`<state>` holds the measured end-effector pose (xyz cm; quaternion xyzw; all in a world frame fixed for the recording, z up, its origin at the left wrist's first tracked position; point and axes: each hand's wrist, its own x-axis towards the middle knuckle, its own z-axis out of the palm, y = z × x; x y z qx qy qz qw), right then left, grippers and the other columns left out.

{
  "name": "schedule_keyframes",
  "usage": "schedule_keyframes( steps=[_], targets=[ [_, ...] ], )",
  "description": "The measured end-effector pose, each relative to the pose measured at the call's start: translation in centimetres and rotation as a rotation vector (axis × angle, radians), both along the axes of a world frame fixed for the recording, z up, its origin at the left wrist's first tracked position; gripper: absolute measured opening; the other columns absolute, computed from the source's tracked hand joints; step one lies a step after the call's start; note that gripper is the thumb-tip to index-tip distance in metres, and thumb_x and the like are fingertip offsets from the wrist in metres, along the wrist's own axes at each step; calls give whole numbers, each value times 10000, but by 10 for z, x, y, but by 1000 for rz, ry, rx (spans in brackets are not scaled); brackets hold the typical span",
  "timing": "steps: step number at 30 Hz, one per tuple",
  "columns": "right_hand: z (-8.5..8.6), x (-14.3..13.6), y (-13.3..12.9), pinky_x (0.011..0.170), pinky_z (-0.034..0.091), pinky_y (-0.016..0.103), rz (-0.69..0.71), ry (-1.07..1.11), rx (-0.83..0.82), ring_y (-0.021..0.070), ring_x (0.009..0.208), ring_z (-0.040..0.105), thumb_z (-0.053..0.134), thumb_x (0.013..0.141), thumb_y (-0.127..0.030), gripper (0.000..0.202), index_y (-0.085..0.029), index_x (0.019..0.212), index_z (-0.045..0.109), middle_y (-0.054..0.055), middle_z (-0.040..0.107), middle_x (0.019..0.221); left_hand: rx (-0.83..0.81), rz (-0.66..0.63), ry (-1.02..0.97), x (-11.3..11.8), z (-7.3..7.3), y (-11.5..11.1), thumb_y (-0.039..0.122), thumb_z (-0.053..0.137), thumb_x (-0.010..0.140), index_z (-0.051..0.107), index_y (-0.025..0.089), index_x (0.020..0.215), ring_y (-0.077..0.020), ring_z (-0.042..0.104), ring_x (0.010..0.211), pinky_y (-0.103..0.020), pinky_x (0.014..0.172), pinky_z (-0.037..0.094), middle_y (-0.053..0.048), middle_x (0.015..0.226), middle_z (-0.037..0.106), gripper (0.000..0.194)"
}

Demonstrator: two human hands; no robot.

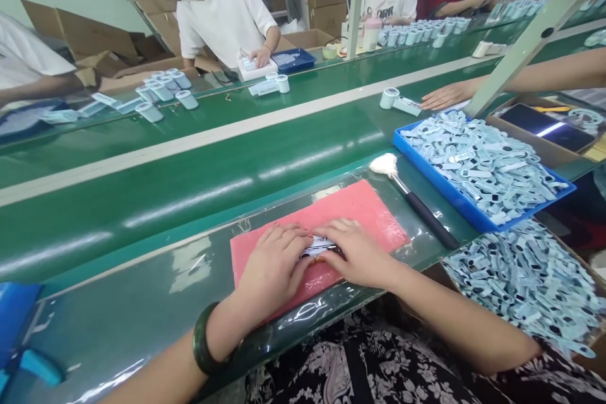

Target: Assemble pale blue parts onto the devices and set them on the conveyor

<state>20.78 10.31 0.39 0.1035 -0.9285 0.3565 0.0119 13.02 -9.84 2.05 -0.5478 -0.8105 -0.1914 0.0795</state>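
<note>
A small pale piece with dark print (322, 243) lies low over a pink-red mat (379, 214), mostly covered by my fingers. My left hand (274, 265) grips its left end, fingers together and thumb at the near side. On the other end, my right hand (362, 254) holds it between thumb and fingers. The piece's underside and full shape are hidden. To the right of the mat rests a tool with a black handle (428, 218) and a white, wrapped-looking head (384, 164).
A blue tray (478, 224) heaped with light-blue parts stands at right, above a box of similar parts (525, 278). Beyond runs a green conveyor (189, 170). Another person's hand (447, 95) reaches in near a light-blue cup-ended piece (391, 99). A blue-handled tool (40, 366) lies at lower left.
</note>
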Motion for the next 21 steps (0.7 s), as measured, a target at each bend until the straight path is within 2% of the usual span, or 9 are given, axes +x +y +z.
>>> schedule_keyframes(
  steps=[6,9,12,14,17,19,21],
  targets=[
    [-9,3,-7,1002,408,511,-22,79,100,313,1143,535,497,1018,-288,378,-134,1353,582,150,651,1242,-41,24,108,3,3,4,163,517,951,585,159,1089,-295,680,976,-534,893,568,-115,1083,732,154],
    [-6,4,-9,1026,417,504,-52,61,38,302,1168,554,525,1003,-283,379,-140,1347,593,141,655,1266,-100,-6,84,2,10,5,208,592,926,584,180,1140,-291,656,995,-483,878,563,-96,1092,719,216],
    [0,9,-3,1095,412,459,-119,81,-82,275,1253,540,621,959,-337,465,-165,1388,570,121,619,1374,-176,-45,176,-9,17,-1,234,598,913,603,214,1145,-292,637,952,-469,855,537,-79,1049,703,233],
    [2,13,11,1135,397,440,-174,140,-119,264,1311,511,662,936,-380,533,-173,1415,552,114,579,1440,-217,-78,231,-34,20,-6,170,519,911,633,232,1060,-262,630,890,-428,820,516,-64,997,693,198],
    [1,20,49,1119,416,462,-325,238,-47,266,1296,528,621,958,-366,469,-175,1384,579,117,591,1425,-312,-95,344,-101,26,4,107,451,895,687,220,1036,-265,632,926,-431,852,497,-93,1050,687,298],
    [2,27,81,1072,454,463,-467,283,42,260,1236,563,565,986,-326,393,-175,1347,605,120,627,1364,-362,-20,488,-148,35,23,101,403,935,718,168,1060,-324,622,1052,-493,914,484,-159,1162,667,345],
    [5,33,115,1026,485,434,-617,286,174,246,1177,585,526,1006,-288,346,-180,1320,627,117,653,1304,-392,94,605,-187,46,44,99,308,994,724,93,1082,-390,552,1235,-575,990,451,-235,1301,602,425]
  ],
)
